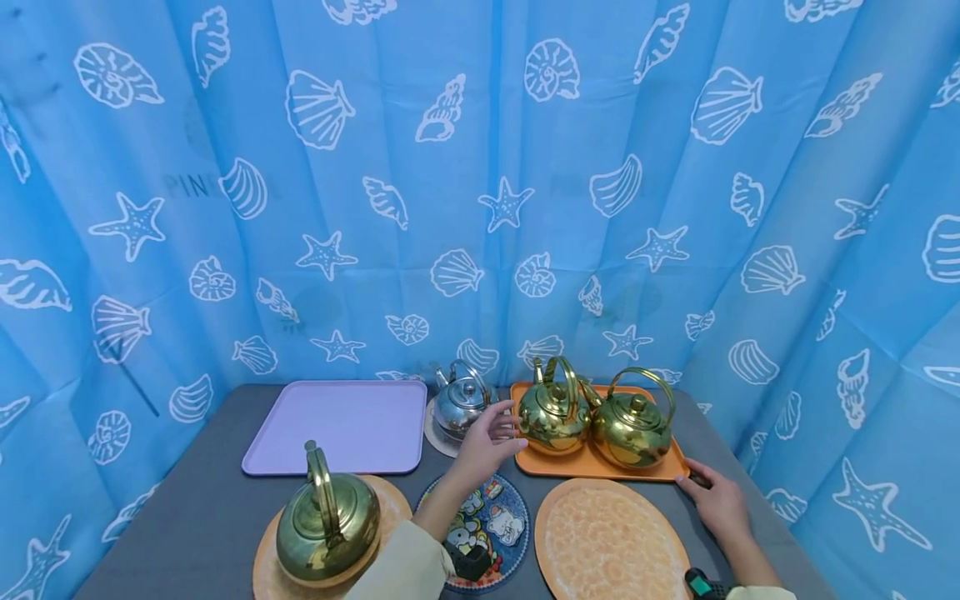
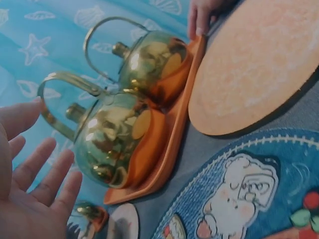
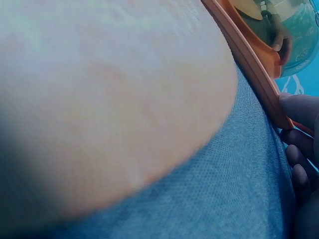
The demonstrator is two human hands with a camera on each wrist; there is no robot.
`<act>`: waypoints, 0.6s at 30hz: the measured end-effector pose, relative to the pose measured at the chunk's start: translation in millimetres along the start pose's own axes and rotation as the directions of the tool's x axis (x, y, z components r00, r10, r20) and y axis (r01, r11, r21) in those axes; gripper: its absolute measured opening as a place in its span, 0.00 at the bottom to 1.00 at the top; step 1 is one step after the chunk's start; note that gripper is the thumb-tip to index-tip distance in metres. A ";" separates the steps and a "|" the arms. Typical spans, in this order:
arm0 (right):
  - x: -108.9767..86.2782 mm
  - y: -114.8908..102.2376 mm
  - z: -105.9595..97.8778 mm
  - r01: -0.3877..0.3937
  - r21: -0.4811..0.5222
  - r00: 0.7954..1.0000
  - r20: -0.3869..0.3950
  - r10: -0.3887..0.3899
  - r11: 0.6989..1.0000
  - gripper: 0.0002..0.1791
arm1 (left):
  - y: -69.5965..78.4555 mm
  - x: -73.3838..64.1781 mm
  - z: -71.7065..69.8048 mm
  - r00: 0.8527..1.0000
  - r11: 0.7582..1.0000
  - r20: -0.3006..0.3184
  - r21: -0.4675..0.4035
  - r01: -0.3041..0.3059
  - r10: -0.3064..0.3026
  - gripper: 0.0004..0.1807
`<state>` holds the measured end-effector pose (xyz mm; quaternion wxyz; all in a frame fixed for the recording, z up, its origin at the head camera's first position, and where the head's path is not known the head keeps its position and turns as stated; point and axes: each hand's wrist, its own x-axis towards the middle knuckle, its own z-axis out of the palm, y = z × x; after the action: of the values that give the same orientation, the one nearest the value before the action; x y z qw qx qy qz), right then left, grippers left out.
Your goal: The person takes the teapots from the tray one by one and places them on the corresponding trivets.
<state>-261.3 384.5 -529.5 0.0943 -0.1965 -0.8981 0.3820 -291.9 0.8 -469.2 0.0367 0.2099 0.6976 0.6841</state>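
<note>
My left hand [image 1: 486,442] is raised beside the left gold kettle [image 1: 551,421], fingers straight and spread, holding nothing. In the left wrist view, its thumb is close to that kettle's handle [image 2: 55,117]; whether they touch I cannot tell. A second gold kettle [image 1: 633,437] stands to the right of the first, both on an orange tray [image 1: 551,468]. At the tray's front right corner, my right hand [image 1: 718,500] pinches the rim. The right wrist view shows the thumb [image 3: 299,107] on top of the rim and fingers curled below.
Behind my left hand stands a silver kettle [image 1: 459,408] on a round mat. A large gold kettle [image 1: 326,525] sits on a round tan board at front left. Also here are a lilac tray [image 1: 337,425], a blue patterned mat [image 1: 513,517] and another tan board [image 1: 611,533].
</note>
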 end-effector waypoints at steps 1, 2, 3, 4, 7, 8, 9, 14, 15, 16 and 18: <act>0.2 0.1 0.2 -0.001 -0.001 1.000 -0.001 0.001 1.000 0.28 | -1.0 2.8 2.1 1.000 1.000 0.002 -0.001 -0.003 0.003 0.33; 0.5 0.3 0.4 -0.001 -0.002 1.000 -0.003 0.001 1.000 0.28 | -1.7 5.5 4.2 1.000 1.000 0.004 -0.005 -0.003 0.003 0.32; 0.5 0.3 0.5 -0.001 -0.002 1.000 -0.006 0.001 1.000 0.28 | -2.2 8.3 6.2 1.000 1.000 0.004 -0.004 -0.007 0.007 0.32; 0.7 0.4 0.7 0.000 -0.002 1.000 -0.009 0.000 1.000 0.27 | -2.3 11.1 8.3 1.000 1.000 0.006 -0.001 -0.012 0.012 0.32; 0.7 0.5 0.6 0.006 0.000 1.000 -0.014 -0.006 1.000 0.27 | -1.6 19.1 14.4 1.000 1.000 0.011 0.008 -0.022 0.021 0.32; 0.8 0.7 0.5 0.009 -0.001 1.000 -0.016 -0.009 1.000 0.27 | -1.3 21.9 16.6 1.000 1.000 0.013 0.007 -0.023 0.023 0.33; 0.5 0.5 0.4 0.012 -0.001 1.000 -0.017 -0.012 1.000 0.27 | -0.9 24.6 18.8 1.000 1.000 0.017 0.009 -0.024 0.024 0.33; 0.1 0.6 0.7 0.014 -0.007 1.000 -0.021 -0.015 1.000 0.27 | 0.7 34.8 31.3 0.998 1.000 0.064 -0.018 -0.001 0.003 0.35; -0.1 0.6 0.9 0.012 -0.008 1.000 -0.023 -0.012 1.000 0.27 | 1.1 36.2 33.8 0.997 1.000 0.077 -0.017 0.000 0.001 0.35; -0.1 0.6 1.1 0.008 -0.009 1.000 -0.023 -0.008 1.000 0.27 | 1.6 37.7 36.4 0.996 1.000 0.088 -0.023 -0.002 0.004 0.36; 0.0 0.9 1.7 0.006 -0.015 1.000 -0.025 -0.006 1.000 0.27 | 3.2 40.0 41.6 0.994 1.000 0.109 -0.030 -0.010 0.013 0.36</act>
<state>-261.6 383.9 -531.2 0.1052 -0.1991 -0.9003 0.3726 -313.4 53.4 -459.2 0.0737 0.2504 0.6832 0.6820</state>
